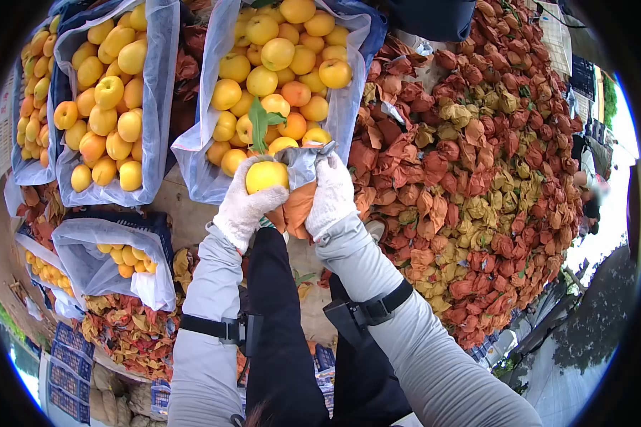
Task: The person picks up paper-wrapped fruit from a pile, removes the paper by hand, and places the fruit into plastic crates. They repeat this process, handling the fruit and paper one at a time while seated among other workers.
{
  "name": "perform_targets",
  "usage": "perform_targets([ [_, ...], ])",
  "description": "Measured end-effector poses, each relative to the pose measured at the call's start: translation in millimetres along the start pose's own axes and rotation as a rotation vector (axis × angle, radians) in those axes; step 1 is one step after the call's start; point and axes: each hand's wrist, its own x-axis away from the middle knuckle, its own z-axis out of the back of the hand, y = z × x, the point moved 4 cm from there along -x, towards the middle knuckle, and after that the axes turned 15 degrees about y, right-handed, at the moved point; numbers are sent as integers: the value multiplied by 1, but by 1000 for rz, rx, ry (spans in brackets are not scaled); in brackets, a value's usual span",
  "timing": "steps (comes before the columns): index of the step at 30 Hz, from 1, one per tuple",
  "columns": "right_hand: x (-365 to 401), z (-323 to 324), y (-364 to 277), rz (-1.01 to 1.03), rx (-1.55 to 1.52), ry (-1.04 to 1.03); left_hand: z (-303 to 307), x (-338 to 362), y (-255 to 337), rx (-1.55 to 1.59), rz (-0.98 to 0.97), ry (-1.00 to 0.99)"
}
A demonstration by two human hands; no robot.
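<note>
My left hand [236, 212], in a white knitted glove, is closed around a yellow peach [267, 177]. My right hand [332, 193], gloved the same way, grips a torn paper bag [301, 205], orange outside and grey inside, right beside the peach. Part of the bag reaches under the fruit toward my left fingers, which are partly hidden. Both hands are over the near end of a crate with a translucent liner [196, 160], piled with yellow peaches [278, 54]. A green leaf [259, 124] stands up just behind the held peach.
A big heap of bagged fruit [470, 178] in red, orange and yellowish paper spreads on the right. Lined crates of peaches [107, 121] stand on the left, with a smaller lined crate [124, 257] below. Blue crates [71, 370] are at lower left. A person [590, 174] is at far right.
</note>
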Motion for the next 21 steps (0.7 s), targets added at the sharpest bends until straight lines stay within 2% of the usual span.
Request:
perform_targets([
  [2,14,7,-1,-121,-167,-60,-6,9,7,681,264,-74],
  [3,14,0,1,-126,-191,-89,3,1,6,660,241,-54],
  [5,21,17,-2,-326,-569,-240,0,-4,-10,1110,391,87],
  [6,21,31,2,-322,-485,-271,4,-9,-12,1111,403,141],
  [7,17,41,10,-293,-358,-290,10,-13,-12,1087,405,92],
  [9,25,69,17,-216,-18,-202,10,-14,-13,1269,633,53],
  [13,34,99,25,-261,146,-104,12,-33,-30,1255,708,141],
  [15,31,108,34,-207,403,-123,14,-36,-33,1022,690,263],
  [16,32,107,38,-149,383,-105,14,-33,-24,900,583,273],
  [17,33,107,42,-152,381,-100,13,-32,-24,896,586,270],
  [19,36,98,34,-132,460,-101,14,-34,-20,532,398,221],
  [21,36,95,33,-141,518,-94,16,-35,-22,431,367,191],
])
